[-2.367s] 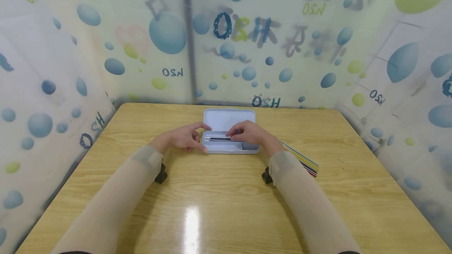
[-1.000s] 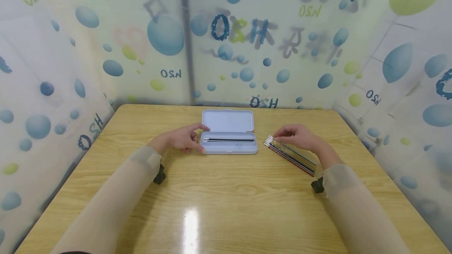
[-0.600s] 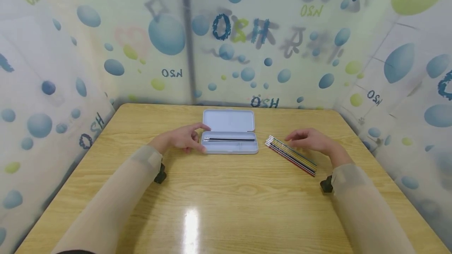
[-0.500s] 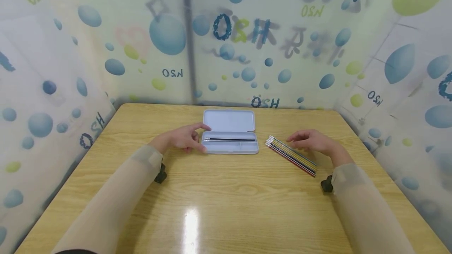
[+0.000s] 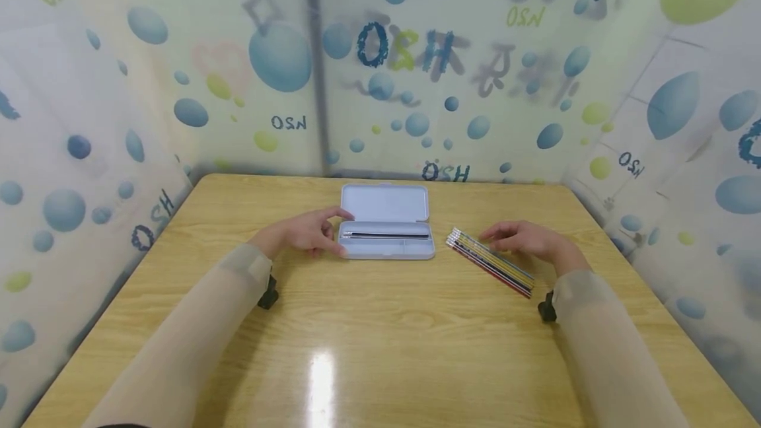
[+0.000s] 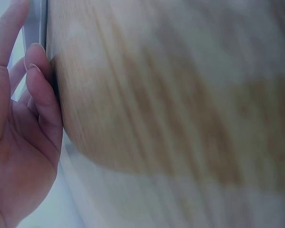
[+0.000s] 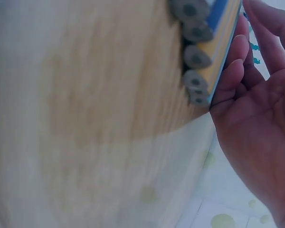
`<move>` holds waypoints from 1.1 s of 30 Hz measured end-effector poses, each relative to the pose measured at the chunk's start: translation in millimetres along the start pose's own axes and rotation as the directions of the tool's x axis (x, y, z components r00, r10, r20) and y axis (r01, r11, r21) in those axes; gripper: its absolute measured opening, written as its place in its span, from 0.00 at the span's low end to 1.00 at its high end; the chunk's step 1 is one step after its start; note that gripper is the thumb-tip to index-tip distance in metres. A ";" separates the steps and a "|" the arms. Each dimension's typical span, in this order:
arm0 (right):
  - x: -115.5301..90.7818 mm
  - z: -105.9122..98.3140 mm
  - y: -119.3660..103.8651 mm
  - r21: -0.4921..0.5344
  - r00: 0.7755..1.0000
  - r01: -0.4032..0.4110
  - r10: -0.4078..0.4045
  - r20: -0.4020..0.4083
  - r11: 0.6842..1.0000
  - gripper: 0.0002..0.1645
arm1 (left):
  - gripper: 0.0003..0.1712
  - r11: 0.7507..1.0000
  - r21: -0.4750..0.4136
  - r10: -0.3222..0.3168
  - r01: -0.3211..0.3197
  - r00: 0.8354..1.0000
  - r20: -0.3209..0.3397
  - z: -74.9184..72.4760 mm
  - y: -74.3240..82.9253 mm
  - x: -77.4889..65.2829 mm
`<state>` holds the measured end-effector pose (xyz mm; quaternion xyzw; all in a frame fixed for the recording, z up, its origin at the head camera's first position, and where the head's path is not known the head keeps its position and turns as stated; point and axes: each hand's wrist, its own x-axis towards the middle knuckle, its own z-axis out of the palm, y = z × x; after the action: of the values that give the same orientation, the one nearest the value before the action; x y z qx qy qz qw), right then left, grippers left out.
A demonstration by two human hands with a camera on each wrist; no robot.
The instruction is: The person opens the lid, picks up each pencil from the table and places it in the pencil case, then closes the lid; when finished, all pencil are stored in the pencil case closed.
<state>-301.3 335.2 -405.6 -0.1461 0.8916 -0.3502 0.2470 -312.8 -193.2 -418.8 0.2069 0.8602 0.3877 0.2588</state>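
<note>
A pale blue-white pencil case (image 5: 362,251) lies open on the table, its lid (image 5: 385,202) folded back. Dark pencils (image 5: 389,236) with silvery ends lie in its long back compartment. At the case's left end, my left hand (image 5: 306,230) rests its outstretched index finger by the back corner and its thumb at the front corner; the other fingers bend loosely. Right of the case, a row of colored pencils (image 5: 490,263) lies slantwise. My right hand (image 5: 526,240) hovers beside their far side, fingers loosely bent. In the right wrist view, the pencil ends (image 7: 198,57) stand close to the fingers.
A wooden table (image 5: 380,342) carries everything, with a bright glare spot near its front. Patterned curtains (image 5: 380,84) with drops and letters enclose the back and both sides. A dark wrist camera (image 5: 547,308) sits under each sleeve cuff.
My right hand has left the pencil case and moved right to the colored pencils, then drawn slightly back from their silvery ends. My left hand has stayed at the case.
</note>
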 end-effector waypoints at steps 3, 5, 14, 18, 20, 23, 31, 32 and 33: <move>0.1 0.6 -1.0 -0.004 1.000 0.009 -0.009 0.007 1.000 0.27 | 0.50 1.000 0.003 -0.003 0.003 1.000 0.001 -0.5 0.7 0.1; 0.0 1.5 -1.1 -0.003 1.000 0.012 -0.012 0.005 1.000 0.27 | 0.50 1.000 0.002 -0.005 0.005 1.000 0.000 0.3 1.4 -0.6; -1.3 2.3 -4.9 -0.023 1.000 0.015 -0.015 -0.015 1.000 0.25 | 0.51 1.000 0.003 -0.006 0.006 1.000 -0.006 1.2 2.2 -1.1; -0.6 3.2 -3.9 -0.039 0.999 0.025 -0.026 -0.021 0.999 0.26 | 0.51 1.000 0.010 -0.004 0.004 1.000 0.001 0.4 2.6 -0.9; -0.1 3.3 -4.3 -0.044 0.999 0.024 -0.025 -0.027 0.999 0.26 | 0.51 1.000 0.010 -0.001 0.001 1.000 0.001 -0.4 2.7 -1.1; 0.2 3.0 -4.4 -0.050 0.999 0.019 -0.021 -0.037 0.999 0.26 | 0.51 1.000 0.012 0.006 -0.006 1.000 0.000 -1.1 2.5 -1.0; 0.0 3.0 -5.5 -0.058 0.998 0.003 -0.007 -0.057 0.998 0.25 | 0.51 1.000 0.005 0.003 -0.003 1.000 -0.002 0.7 1.6 -0.6; 0.1 3.2 -5.7 -0.054 0.998 0.002 -0.005 -0.058 0.999 0.26 | 0.51 1.000 0.003 0.000 0.000 1.000 -0.002 1.0 1.7 -0.6; 0.4 3.5 -5.5 -0.050 0.998 -0.003 0.000 -0.059 0.999 0.26 | 0.50 1.000 0.001 -0.002 0.002 1.000 -0.003 1.3 1.7 -0.7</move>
<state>-299.3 329.2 -404.1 -0.1414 0.9072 -0.3317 0.2168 -311.2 -191.8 -418.1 0.2057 0.8609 0.3875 0.2578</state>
